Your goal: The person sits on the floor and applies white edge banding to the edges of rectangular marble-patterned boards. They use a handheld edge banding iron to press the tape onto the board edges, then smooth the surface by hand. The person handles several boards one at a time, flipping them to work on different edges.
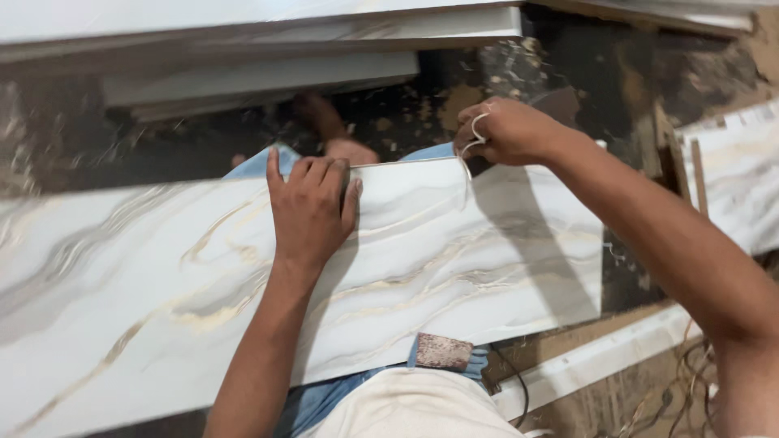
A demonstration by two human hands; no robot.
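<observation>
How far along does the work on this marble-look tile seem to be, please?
Done: the tile lies across the person's lap. In hand: the left hand presses its far edge, while the right hand holds a white string at that edge. Left: no cut or mark is visible.

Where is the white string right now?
In the head view, the white string sits upper right of centre, looped around the fingers of the right hand, at the top edge of the marble-patterned tile, right of the left hand.
</observation>
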